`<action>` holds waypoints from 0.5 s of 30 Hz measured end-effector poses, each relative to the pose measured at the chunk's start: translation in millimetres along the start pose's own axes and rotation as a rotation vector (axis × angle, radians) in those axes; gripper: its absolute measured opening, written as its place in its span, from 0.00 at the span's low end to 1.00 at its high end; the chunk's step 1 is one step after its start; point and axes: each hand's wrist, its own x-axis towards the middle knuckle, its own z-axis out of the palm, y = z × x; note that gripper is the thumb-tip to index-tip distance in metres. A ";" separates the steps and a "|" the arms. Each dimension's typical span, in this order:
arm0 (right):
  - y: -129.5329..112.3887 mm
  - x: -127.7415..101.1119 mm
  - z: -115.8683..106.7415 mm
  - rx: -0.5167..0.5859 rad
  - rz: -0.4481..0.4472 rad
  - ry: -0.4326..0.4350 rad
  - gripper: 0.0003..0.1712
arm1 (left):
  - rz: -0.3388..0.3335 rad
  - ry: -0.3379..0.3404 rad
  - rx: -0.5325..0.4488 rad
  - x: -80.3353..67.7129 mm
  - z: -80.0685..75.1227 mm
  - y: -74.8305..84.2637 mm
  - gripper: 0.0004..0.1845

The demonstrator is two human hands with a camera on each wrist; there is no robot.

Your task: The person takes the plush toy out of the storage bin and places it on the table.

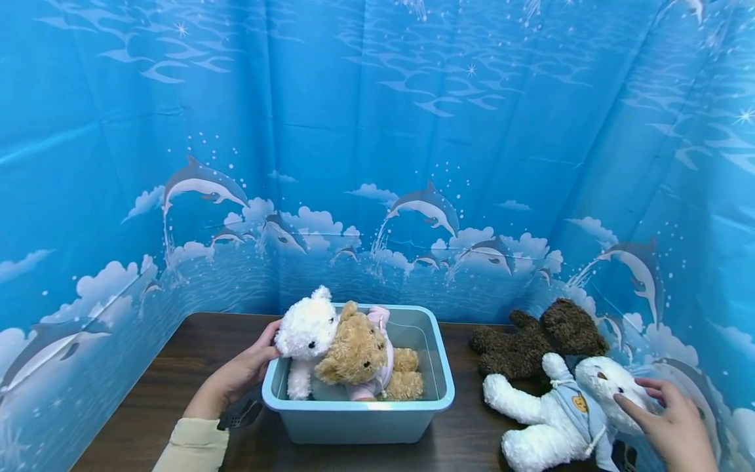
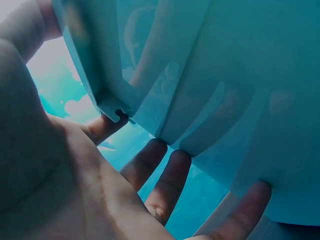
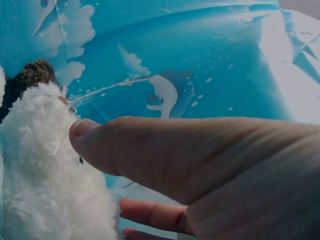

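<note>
A light-blue plastic bin [image 1: 354,429] stands on the table, holding a white teddy bear [image 1: 307,324] and a tan teddy bear [image 1: 360,344] in a pink top. At the bin's left rim, my left hand [image 1: 250,367] grips with its thumb over the edge, and its fingertips [image 2: 257,192] meet the outer wall in the left wrist view. On the right lies another white teddy bear [image 1: 548,419] in a light-blue hoodie. My right hand [image 1: 675,423] is at its head, thumb [image 3: 95,142] extended over the face and the other fingers along the head's far side.
A dark brown teddy bear [image 1: 551,337] lies behind the hoodie bear at the table's back right. The dark wooden table [image 1: 135,400] ends at a blue curtain [image 1: 330,144] printed with dolphins, which hangs behind and on both sides.
</note>
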 end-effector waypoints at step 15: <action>-15.2 -17.1 -12.3 -0.037 -0.075 0.052 0.47 | 0.006 0.006 0.016 -6.3 -2.8 4.2 0.44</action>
